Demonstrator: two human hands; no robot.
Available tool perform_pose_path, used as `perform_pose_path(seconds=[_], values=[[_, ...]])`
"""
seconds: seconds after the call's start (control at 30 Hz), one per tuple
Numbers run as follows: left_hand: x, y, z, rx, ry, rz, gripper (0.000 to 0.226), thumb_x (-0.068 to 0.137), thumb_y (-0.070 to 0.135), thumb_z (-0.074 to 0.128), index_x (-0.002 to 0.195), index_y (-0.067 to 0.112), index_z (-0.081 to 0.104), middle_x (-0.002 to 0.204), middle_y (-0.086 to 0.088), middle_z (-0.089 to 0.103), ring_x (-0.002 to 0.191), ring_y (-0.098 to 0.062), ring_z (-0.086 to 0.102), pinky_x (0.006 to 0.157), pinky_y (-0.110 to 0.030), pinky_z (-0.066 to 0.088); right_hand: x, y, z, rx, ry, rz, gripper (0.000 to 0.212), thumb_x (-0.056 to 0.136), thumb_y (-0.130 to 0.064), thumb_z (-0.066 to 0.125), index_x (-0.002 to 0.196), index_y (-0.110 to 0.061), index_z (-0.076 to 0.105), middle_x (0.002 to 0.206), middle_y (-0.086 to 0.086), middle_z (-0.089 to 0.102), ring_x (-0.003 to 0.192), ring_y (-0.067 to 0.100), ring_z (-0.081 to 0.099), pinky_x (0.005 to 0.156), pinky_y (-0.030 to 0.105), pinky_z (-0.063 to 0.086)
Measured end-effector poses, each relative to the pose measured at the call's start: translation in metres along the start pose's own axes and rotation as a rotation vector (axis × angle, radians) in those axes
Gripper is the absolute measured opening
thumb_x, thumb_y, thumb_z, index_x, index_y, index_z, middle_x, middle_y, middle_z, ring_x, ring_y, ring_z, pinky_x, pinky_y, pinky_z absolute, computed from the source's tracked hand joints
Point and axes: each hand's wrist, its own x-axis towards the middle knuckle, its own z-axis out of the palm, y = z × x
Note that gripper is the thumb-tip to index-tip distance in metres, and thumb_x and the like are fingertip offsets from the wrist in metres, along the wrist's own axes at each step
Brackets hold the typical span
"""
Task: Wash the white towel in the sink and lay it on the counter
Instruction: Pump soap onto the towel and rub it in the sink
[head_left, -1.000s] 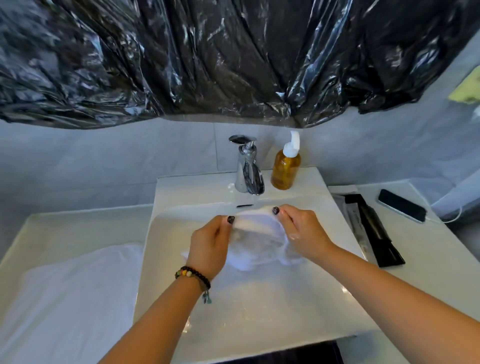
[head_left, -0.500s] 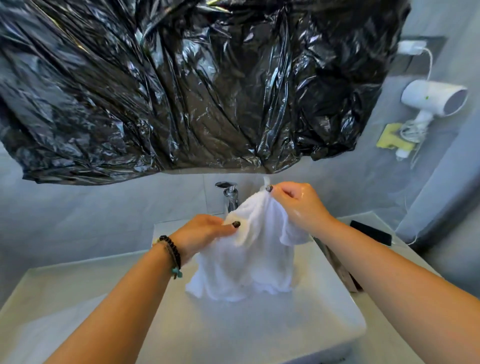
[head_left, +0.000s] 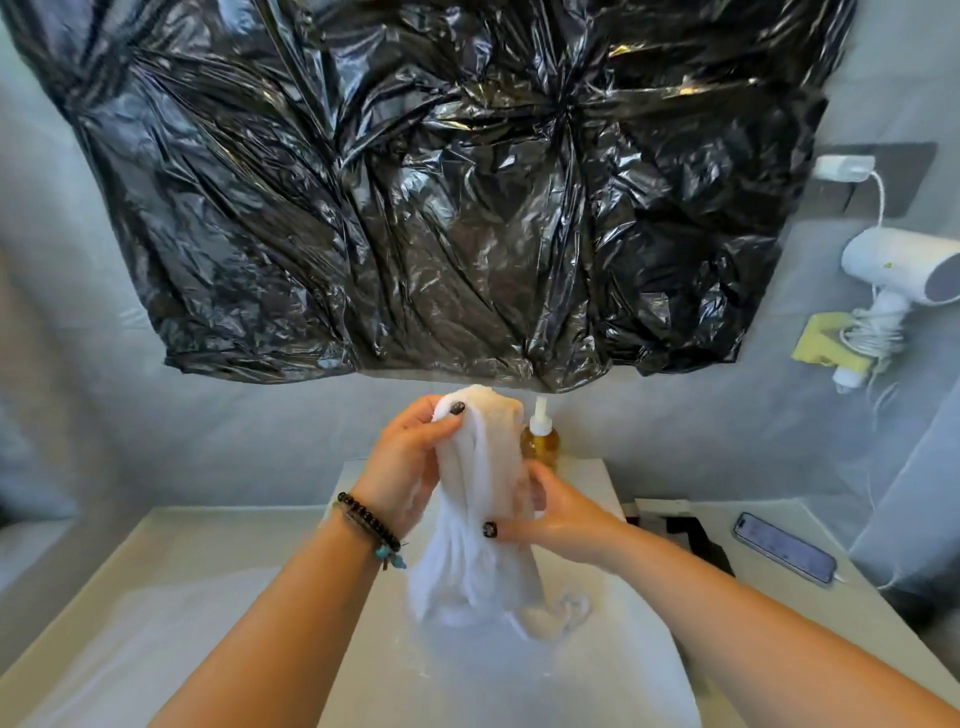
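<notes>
White towel hangs vertical over the sink. Left hand grips its top, right hand clamps mid-length. Free surface lies left.

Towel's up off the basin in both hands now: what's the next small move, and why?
Probably slide the right hand down the white towel, squeezing over the sink. The left hand grips the top, the right grips mid-length, and the bunched lower end hangs down to the basin, so wringing downward looks natural before laying it out.

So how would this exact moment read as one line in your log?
stage: wringing | white towel: bunched upright over sink | left hand: grips top | right hand: grips middle
</notes>
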Motion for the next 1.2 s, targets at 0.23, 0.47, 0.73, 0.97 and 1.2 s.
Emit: perform_pose_path(seconds=[0.23,0.47,0.73,0.97,1.2], values=[[-0.011,0.055,0.006,0.078,0.225,0.134,0.021,0.074,0.016,0.067,0.092,0.008,0.061,0.083,-0.01,0.063,0.073,-0.021,0.059,0.066,-0.033,0.046,0.015,-0.056,-0.024,-0.189,0.256,-0.157,0.023,0.092,-0.007,0.059,0.072,-0.018,0.064,0.066,-0.001,0.059,0.063,0.015,0.055,0.055,0.028,0.048],[-0.02,0.091,-0.01,0.253,0.391,0.298,0.019,0.085,0.013,0.071,0.074,0.013,0.056,0.065,-0.001,0.06,0.058,-0.016,0.055,0.056,-0.028,0.046,0.012,-0.175,-0.072,-0.508,0.467,-0.509,0.025,0.088,-0.011,0.064,0.066,-0.003,0.056,0.06,0.0,0.045,0.062,0.018,0.041,0.053,0.025,0.029],[-0.029,0.006,-0.03,0.878,-0.081,-0.378,0.057,0.05,0.063,0.072,0.081,0.015,0.068,0.081,0.006,0.068,0.075,-0.015,0.063,0.072,-0.026,0.048,0.015,-0.101,-0.016,-0.662,0.286,-0.199,0.025,0.07,-0.038,0.063,0.081,-0.018,0.074,0.089,0.001,0.072,0.089,0.021,0.065,0.07,0.032,0.049],[-0.037,-0.076,-0.074,0.786,-0.001,-0.304,0.036,0.051,0.048,0.065,0.073,0.019,0.065,0.069,0.01,0.062,0.068,-0.011,0.054,0.064,-0.027,0.042,-0.006,0.009,0.031,-1.01,-0.044,0.135,0.042,0.068,-0.052,0.077,0.087,-0.023,0.053,0.084,-0.004,0.054,0.079,0.021,0.051,0.053,0.028,0.035],[-0.02,-0.064,-0.084,0.655,-0.01,-0.316,0.05,0.051,0.033,0.081,0.09,0.016,0.054,0.089,-0.001,0.059,0.075,-0.012,0.055,0.06,-0.017,0.041,0.021,0.037,0.042,-0.693,0.051,0.144,0.016,0.077,-0.019,0.059,0.064,-0.018,0.05,0.075,0.004,0.052,0.077,0.02,0.05,0.056,0.026,0.031]])
